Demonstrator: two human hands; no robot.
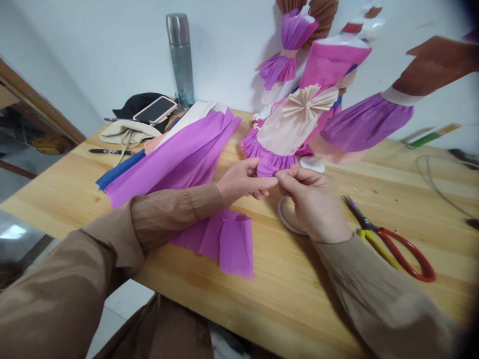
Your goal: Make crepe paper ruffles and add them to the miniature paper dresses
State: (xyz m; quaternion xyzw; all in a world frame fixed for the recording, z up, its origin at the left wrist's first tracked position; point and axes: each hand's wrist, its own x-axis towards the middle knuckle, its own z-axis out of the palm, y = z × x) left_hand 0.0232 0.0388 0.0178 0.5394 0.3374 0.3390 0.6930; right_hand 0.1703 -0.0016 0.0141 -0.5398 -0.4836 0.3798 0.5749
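Observation:
A paper doll dress point(295, 119) of pink, cream and purple crepe paper stands on the wooden table point(299, 289), with a purple ruffle point(265, 160) at its hem. My left hand point(241, 180) and my right hand point(312, 202) meet just below that ruffle, fingers pinched together on something small between them that I cannot make out. A roll of tape point(286, 217) lies under my right hand. Folded purple crepe paper point(179, 159) lies under my left forearm.
Scissors with red and yellow handles point(389, 244) lie right of my right hand. At the back left are a phone point(155, 109), a cloth bag, a pen point(108, 151) and a steel flask point(180, 57). A wire point(434, 182) lies far right.

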